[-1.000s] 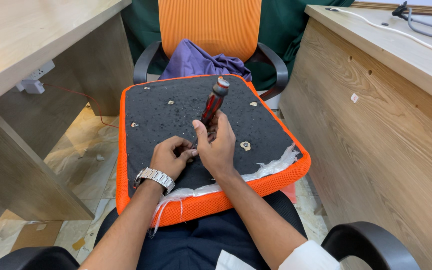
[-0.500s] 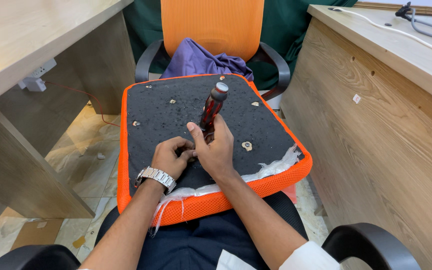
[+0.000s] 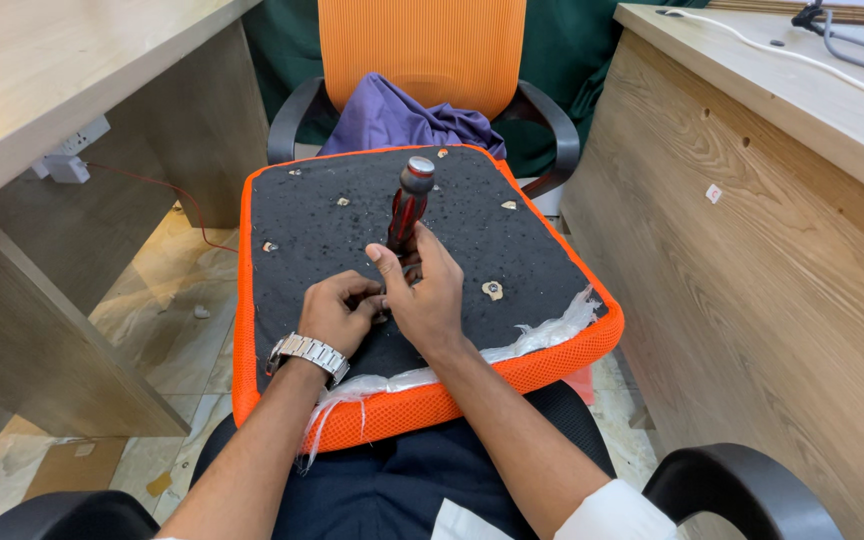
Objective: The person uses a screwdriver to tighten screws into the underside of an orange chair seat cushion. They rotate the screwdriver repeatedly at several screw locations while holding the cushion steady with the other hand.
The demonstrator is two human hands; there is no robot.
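The right hand (image 3: 430,296) is wrapping its fingers tight around the bottom of a red and black screwdriver (image 3: 407,212), with the thumb sticking up beside the handle. The screwdriver is standing almost straight up, tipping a little away, with its tip hidden behind the hands. The left hand (image 3: 337,312) is curling its fingers together right beside it, touching the right hand and pinching something too small to see. A silver watch (image 3: 304,353) is sitting on the left wrist. Both hands are resting on the black underside of an orange seat cushion (image 3: 512,375) that is lying across the person's lap. Wooden desks (image 3: 752,280) are standing on both sides, and an orange chair (image 3: 422,60) with a purple cloth (image 3: 392,120) is waiting behind the cushion.
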